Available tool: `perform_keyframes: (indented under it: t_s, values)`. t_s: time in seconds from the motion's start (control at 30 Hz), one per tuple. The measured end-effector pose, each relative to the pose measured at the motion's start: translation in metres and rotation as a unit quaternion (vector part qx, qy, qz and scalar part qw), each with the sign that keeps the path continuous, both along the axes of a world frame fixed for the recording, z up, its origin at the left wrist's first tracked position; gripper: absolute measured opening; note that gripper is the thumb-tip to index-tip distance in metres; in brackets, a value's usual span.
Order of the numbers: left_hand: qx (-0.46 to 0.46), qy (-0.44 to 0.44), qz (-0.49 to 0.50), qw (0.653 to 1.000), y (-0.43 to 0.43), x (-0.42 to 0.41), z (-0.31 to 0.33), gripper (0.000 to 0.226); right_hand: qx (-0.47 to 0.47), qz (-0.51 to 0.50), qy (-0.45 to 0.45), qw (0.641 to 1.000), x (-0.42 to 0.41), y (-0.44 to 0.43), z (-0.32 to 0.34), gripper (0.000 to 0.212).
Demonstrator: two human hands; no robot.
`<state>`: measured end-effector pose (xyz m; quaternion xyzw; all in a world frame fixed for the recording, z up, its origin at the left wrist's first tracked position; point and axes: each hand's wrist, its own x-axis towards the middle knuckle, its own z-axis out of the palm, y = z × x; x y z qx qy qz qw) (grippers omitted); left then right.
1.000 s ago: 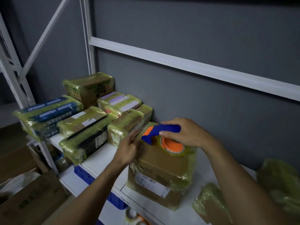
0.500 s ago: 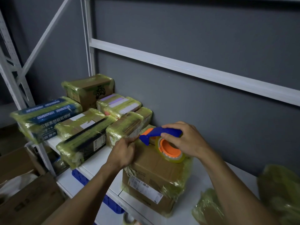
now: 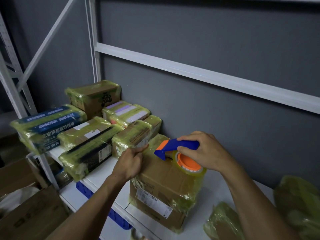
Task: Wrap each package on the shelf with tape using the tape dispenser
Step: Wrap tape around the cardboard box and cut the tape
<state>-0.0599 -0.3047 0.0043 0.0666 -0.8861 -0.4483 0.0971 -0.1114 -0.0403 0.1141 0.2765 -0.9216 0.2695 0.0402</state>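
A brown cardboard package (image 3: pixel 166 184), partly wrapped in yellowish tape, stands on the white shelf (image 3: pixel 103 174) in front of me. On its top sits the tape dispenser (image 3: pixel 180 153), blue-handled with an orange hub and a clear tape roll. My right hand (image 3: pixel 206 153) grips the blue handle from the right. My left hand (image 3: pixel 129 161) presses against the package's upper left corner, its index finger pointing along the taped edge. Several wrapped packages (image 3: pixel 86 135) lie clustered on the shelf to the left.
Two more tape-wrapped bundles (image 3: pixel 297 205) lie at the right end of the shelf. Open cardboard boxes (image 3: pixel 29 210) stand on the floor at lower left. A blue crate (image 3: pixel 83 187) shows under the shelf. The grey wall and white shelf rails close in behind.
The dispenser has tilted down flatter onto the package top and shifted slightly right. My left hand stays at the upper left corner, its index finger now stretched out.
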Motion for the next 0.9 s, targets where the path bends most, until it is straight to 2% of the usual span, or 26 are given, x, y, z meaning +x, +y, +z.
perform_keyframes:
  t_s: [0.1, 0.17, 0.23, 0.3, 0.4, 0.53, 0.67, 0.73, 0.9]
  values:
    - [-0.056, -0.011, -0.022, 0.998, -0.005, 0.000, -0.001, 0.056, 0.008, -0.005, -0.008, 1.000, 0.000, -0.004, -0.006, 0.032]
    - [-0.124, 0.033, -0.072, 0.989, -0.008, 0.003, 0.002, 0.061, 0.012, -0.002, -0.028, 1.000, -0.001, -0.008, -0.006, 0.030]
    - [-0.227, 0.083, -0.143, 0.960, -0.009, 0.006, 0.011, 0.065, 0.001, 0.003, -0.055, 0.999, -0.003, -0.007, -0.003, 0.030]
    - [-0.291, 0.082, -0.177, 0.937, -0.009, 0.006, 0.016, 0.064, -0.009, 0.014, -0.080, 0.997, -0.004, -0.006, -0.002, 0.030]
    - [-0.306, 0.060, -0.145, 0.939, -0.007, 0.008, 0.013, 0.068, -0.029, 0.032, -0.094, 0.995, -0.002, -0.005, -0.007, 0.033]
    - [-0.363, 0.059, -0.109, 0.923, 0.008, 0.007, 0.020, 0.082, -0.057, 0.020, -0.096, 0.994, -0.006, 0.000, -0.011, 0.040]
    - [-0.348, 0.047, -0.082, 0.933, 0.016, 0.012, 0.014, 0.096, -0.089, -0.005, -0.105, 0.991, 0.003, -0.001, -0.012, 0.035]
    - [-0.348, 0.062, -0.070, 0.933, 0.015, 0.011, 0.011, 0.095, -0.105, -0.028, -0.087, 0.990, 0.005, -0.001, -0.015, 0.032]
    - [-0.365, 0.077, -0.034, 0.927, 0.015, 0.007, 0.011, 0.084, -0.147, -0.041, -0.088, 0.984, 0.005, 0.000, -0.012, 0.039]
